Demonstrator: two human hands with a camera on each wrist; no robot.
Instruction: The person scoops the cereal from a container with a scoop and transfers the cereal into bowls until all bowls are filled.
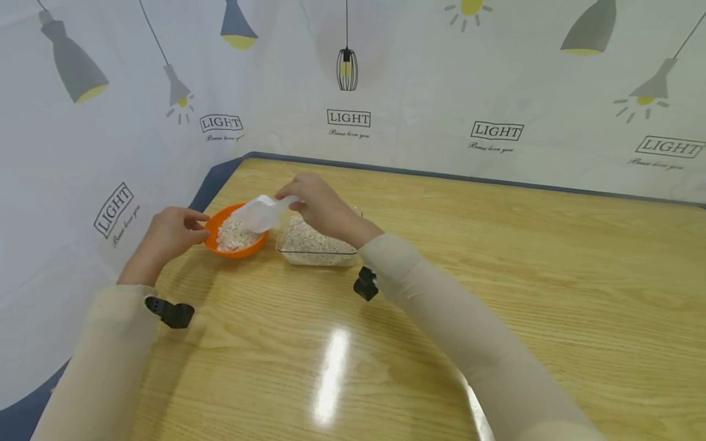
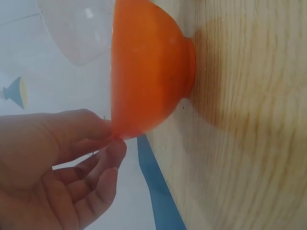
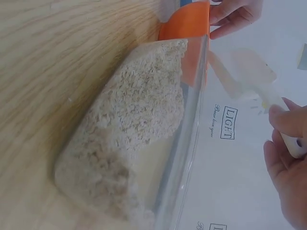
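My left hand (image 1: 175,231) pinches the rim of an orange bowl (image 2: 148,72) between thumb and fingers, at the bowl's left side. Pale flakes like oats (image 1: 236,235) lie inside the bowl, which stands on the table. In my right hand (image 1: 315,202) is the handle of a white translucent scoop (image 1: 258,214), its blade tilted over the bowl's right side. Just right of the bowl, under my right hand, stands a clear rectangular container (image 1: 320,260) with more of the flakes (image 3: 139,96) heaped unevenly inside.
The wooden table (image 1: 441,294) stretches to the right and toward me. A white curtain (image 1: 408,86) printed with lamps hangs behind and to the left. Small black cameras (image 1: 175,313) are worn on both wrists.
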